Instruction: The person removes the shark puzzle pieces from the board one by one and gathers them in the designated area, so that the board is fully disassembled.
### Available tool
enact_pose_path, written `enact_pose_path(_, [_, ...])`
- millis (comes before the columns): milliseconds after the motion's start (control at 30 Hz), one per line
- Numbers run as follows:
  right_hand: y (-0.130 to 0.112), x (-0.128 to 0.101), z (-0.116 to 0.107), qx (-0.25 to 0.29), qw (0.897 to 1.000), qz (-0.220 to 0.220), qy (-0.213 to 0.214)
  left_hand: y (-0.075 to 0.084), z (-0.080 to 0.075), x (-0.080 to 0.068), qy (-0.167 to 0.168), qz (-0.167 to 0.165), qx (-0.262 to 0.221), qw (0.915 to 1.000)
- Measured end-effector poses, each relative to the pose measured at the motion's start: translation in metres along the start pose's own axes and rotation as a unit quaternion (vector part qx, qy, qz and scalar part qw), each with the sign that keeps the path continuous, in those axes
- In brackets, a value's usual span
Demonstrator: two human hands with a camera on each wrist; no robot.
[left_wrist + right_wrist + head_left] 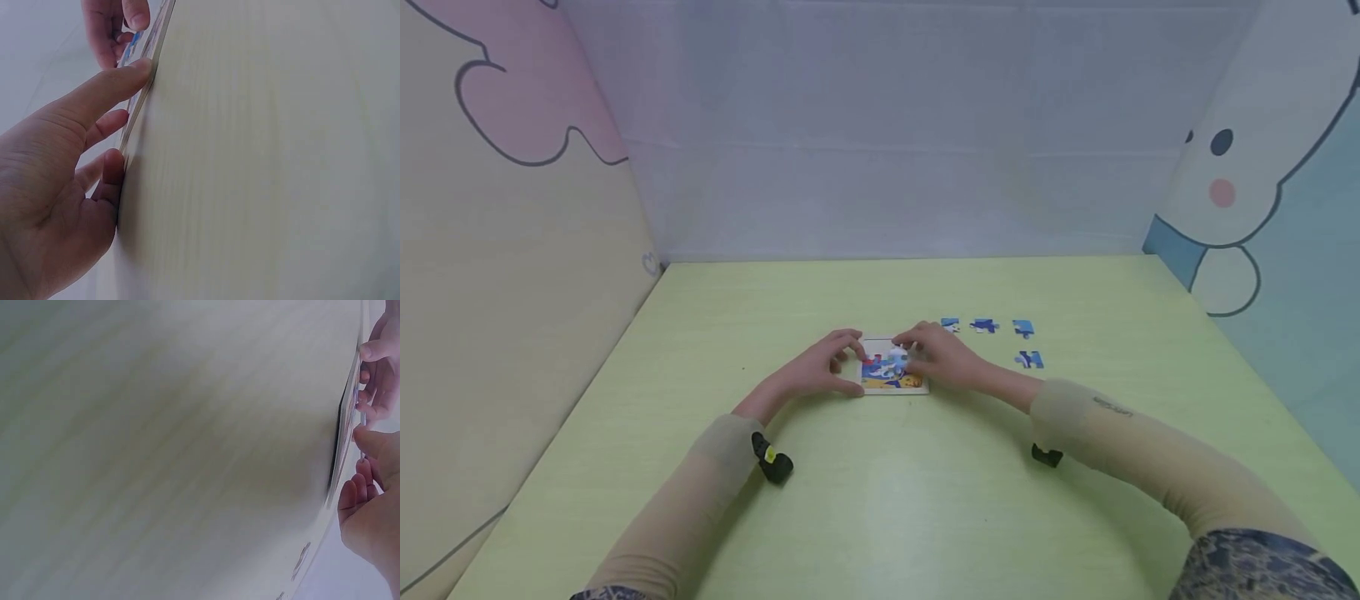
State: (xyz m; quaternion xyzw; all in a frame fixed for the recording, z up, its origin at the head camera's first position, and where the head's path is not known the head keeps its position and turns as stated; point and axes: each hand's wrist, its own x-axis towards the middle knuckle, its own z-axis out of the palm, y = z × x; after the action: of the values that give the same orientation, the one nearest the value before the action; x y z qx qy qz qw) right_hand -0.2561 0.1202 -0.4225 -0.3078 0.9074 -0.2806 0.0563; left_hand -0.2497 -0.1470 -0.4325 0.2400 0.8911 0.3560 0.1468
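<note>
A small jigsaw board (893, 391) with a pale rim lies on the table, its lower part filled with a blue and yellow picture. My left hand (822, 364) holds the board at its left side, thumb at the near corner and fingers bent over the edge. Over the board's right half, my right hand (946, 357) pinches a light-coloured puzzle piece (897, 354) between thumb and fingers. In the right wrist view that piece shows only as a thin edge at the fingertips (364, 467). The upper part of the board shows bare and pale.
Loose blue and white puzzle pieces lie right of the board: one (951, 324) just behind my right hand, others (984, 326) (1023, 328) farther right, and one (1030, 359) nearer. The light green table (880, 500) meets a pale back wall (895, 167).
</note>
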Motion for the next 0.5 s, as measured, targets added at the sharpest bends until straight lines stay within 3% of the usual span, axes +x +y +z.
enact_pose_path(500, [0.022, -0.032, -0.019, -0.023, 0.998, -0.007, 0.057, 0.0, 0.0, -0.002, 0.003, -0.005, -0.01, 0.9999])
